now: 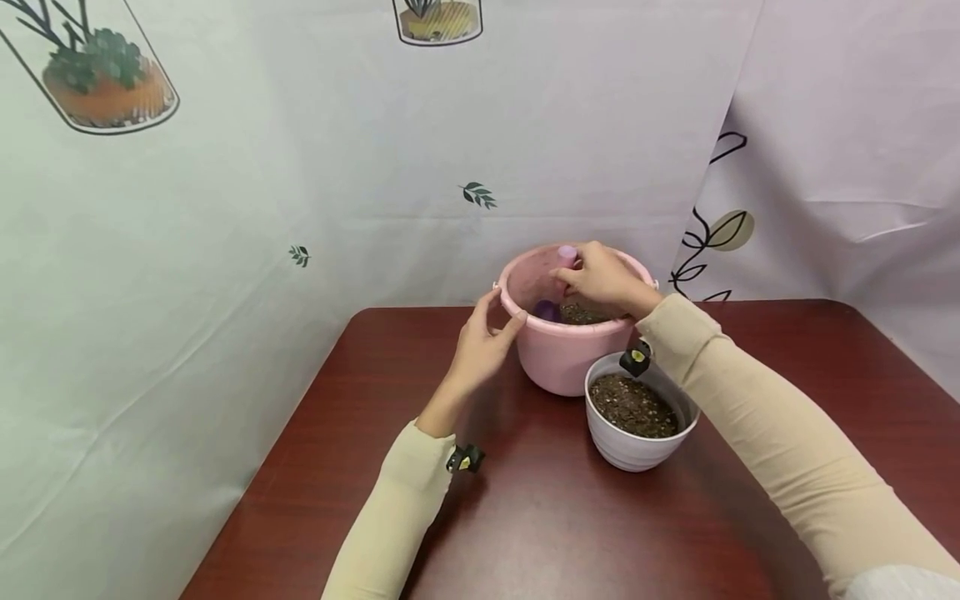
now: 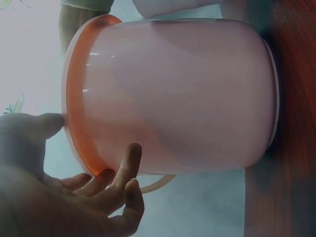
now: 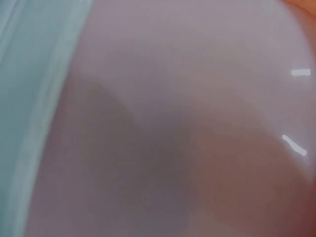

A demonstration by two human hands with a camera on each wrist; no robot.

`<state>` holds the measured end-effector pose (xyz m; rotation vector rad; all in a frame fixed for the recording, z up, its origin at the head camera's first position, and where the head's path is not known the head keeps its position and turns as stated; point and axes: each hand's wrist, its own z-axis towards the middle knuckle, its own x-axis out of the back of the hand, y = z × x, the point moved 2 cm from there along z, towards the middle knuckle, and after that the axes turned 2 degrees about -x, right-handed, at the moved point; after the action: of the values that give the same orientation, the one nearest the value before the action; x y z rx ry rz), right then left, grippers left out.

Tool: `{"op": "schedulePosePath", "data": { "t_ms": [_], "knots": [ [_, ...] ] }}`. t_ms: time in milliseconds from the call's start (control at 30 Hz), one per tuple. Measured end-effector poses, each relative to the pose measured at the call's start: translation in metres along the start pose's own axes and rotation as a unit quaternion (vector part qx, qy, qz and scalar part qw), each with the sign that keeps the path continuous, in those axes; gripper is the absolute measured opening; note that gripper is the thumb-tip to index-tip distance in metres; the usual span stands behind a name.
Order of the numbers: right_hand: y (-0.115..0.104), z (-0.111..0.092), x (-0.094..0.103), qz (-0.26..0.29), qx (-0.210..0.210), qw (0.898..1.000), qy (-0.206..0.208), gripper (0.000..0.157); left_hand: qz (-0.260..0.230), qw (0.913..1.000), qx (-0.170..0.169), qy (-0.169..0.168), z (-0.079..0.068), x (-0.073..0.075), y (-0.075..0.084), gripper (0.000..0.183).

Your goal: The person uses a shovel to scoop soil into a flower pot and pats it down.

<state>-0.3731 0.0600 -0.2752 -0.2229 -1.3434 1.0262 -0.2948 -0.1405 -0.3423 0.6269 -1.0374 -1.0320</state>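
Note:
Inside the pink bucket (image 1: 577, 358), my right hand (image 1: 606, 275) grips the lilac handle of a purple trowel (image 1: 567, 255). The trowel's darker lower part sits low in the bucket beside dark soil (image 1: 581, 314). My left hand (image 1: 480, 340) rests against the bucket's left rim, thumb at the front and fingers spread along the outside. In the left wrist view, the thumb tip of that hand (image 2: 54, 197) touches the rim edge, and its other fingers lie loosely by the wall. The right wrist view shows only the blurred bucket wall (image 3: 197, 74) up close.
A white pot (image 1: 630, 454) with dark speckled soil stands in front of the bucket, under my right wrist. Both stand on a reddish-brown table (image 1: 360, 467). Behind hangs a pale cloth (image 1: 375, 150) printed with plants.

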Motion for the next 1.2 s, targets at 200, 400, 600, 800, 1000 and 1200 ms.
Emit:
{"op": "schedulePosePath", "data": {
  "t_ms": [200,400,600,800,1000,1200],
  "knots": [
    [0.005,-0.001,0.001,0.036,-0.028,0.999,0.004,0.026,-0.006,1.0000,-0.002,-0.001,0.001,0.003,0.002,0.063],
    [0.004,-0.002,0.002,0.036,-0.040,0.998,0.016,0.029,-0.006,1.0000,0.001,-0.003,0.001,0.003,0.002,0.063],
    [0.007,-0.003,0.005,0.057,-0.040,0.997,0.033,0.032,-0.009,0.9999,0.003,0.002,0.000,0.002,0.001,0.063],
    [0.009,-0.003,0.012,0.179,-0.059,0.981,0.039,0.028,-0.015,0.9999,0.003,0.001,0.000,0.002,0.000,0.064],
    [0.009,-0.010,0.024,0.269,-0.098,0.956,0.069,0.021,-0.032,0.9994,0.004,0.007,0.000,0.002,-0.001,0.063],
    [0.016,-0.018,0.032,0.298,-0.127,0.943,0.072,0.022,-0.080,0.9967,0.015,-0.005,0.001,0.000,-0.002,0.062]
  ]
}}
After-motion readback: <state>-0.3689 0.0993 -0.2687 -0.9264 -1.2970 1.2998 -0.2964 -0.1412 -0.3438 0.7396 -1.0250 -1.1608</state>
